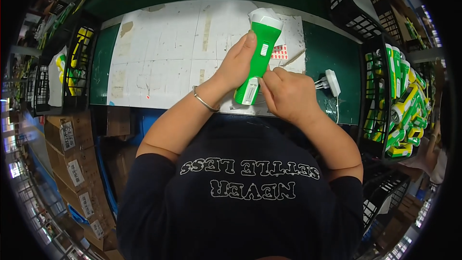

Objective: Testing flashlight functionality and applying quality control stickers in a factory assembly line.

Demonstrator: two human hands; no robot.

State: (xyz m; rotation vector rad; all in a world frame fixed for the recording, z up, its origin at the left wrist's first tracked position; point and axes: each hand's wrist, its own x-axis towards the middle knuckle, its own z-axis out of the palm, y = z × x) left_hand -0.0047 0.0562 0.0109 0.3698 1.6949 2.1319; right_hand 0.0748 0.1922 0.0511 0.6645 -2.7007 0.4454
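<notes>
A green flashlight (261, 62) with a white head, a white slide switch and a white panel near its tail is held over the white work surface, head pointing away from me. My left hand (240, 58) is wrapped round its body from the left, thumb lying along the side. At the tail, my right hand (291, 94) has its fingers curled, with thumb and forefinger against the right edge by the white panel. Whatever those fingertips may pinch is hidden. Just beyond the flashlight lies a sheet of small red-and-white stickers (280, 52).
Right of my right hand stands a white plug-like device (332, 83) with prongs and a cable. A black crate (380, 101) full of green and yellow flashlights is at the right. Another black basket (79, 70) stands left. Cardboard boxes (72, 163) are stacked at lower left.
</notes>
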